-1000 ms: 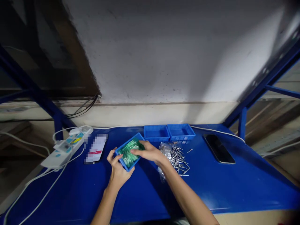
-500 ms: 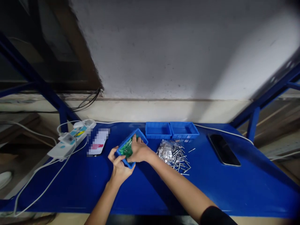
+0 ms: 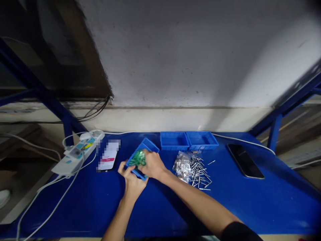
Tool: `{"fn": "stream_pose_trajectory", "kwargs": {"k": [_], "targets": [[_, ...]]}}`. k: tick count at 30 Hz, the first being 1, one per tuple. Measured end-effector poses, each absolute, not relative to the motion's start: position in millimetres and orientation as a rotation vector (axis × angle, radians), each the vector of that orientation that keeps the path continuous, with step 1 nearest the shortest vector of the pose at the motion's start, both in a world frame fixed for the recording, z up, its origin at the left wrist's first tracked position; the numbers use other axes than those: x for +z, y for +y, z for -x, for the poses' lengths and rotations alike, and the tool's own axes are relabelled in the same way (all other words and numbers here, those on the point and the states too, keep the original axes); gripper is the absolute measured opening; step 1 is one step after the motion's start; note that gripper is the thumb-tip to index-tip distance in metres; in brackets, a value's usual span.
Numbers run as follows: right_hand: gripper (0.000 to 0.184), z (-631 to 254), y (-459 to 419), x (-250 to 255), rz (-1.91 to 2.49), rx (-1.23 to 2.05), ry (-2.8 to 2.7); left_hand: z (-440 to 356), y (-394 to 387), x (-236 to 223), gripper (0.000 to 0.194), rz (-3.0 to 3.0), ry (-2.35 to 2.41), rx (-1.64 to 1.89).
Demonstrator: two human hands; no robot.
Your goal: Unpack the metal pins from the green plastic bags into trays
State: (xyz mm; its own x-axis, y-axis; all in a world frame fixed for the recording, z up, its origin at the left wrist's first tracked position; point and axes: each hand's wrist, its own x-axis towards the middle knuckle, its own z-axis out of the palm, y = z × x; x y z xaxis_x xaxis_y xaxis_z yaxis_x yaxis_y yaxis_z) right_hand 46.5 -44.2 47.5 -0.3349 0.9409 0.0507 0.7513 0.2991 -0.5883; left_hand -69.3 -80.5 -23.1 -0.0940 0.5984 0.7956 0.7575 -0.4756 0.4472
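My left hand is closed around the near left side of a small blue plastic bin, which is held at a slant over the table. In the bin lies shiny, crumpled green material that looks like plastic film; its exact kind is unclear. My right hand reaches in from the right, its curled fingers closed on this green material. The fingertips are partly hidden. To the right of my hands lie a pile of silver pop rivets and a clear plastic bag with metal pieces in it.
Two blue bins stand side by side at the table's back edge. A dark phone lies on the right. At the left are a lit phone and a white power strip with loose cables.
My right hand's fingers have gone from spread inside the bin to curled on the green material, which is now bunched up higher. The view has shifted slightly.
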Motion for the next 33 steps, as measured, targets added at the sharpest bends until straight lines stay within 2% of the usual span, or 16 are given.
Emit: {"fn": "stream_pose_trajectory", "kwargs": {"k": [8,12,17,21,25,28,33], "targets": [[0.026,-80.3,-29.4,48.6,1.252,0.936,-1.286,70.0,-74.9,-26.9,0.072,1.914,-1.637,-1.701],[0.033,-116.8,-37.8,57.7,1.175,1.014,-0.885,70.5,-77.8,-25.3,0.073,1.905,-1.664,-1.675],[0.037,-190.6,-65.7,51.2,1.300,0.955,-0.722,68.8,-82.7,-18.9,0.068,1.909,-1.713,-1.672],[0.032,-226.8,-85.0,31.8,1.481,0.881,-0.620,69.1,-82.0,-22.5,0.074,1.949,-1.634,-1.683],[0.028,-231.0,-90.6,16.2,1.531,1.085,-0.650,69.9,-80.0,-32.0,0.076,2.084,-1.580,-1.722],[0.043,-230.0,-89.2,13.4,1.620,1.169,-0.820,69.8,-83.2,-36.5,0.079,2.159,-1.539,-1.788],[0.079,-237.9,-89.9,6.9,1.869,0.853,-1.119,64.8,-101.0,-37.7,0.080,2.160,-1.545,-1.768]]}}
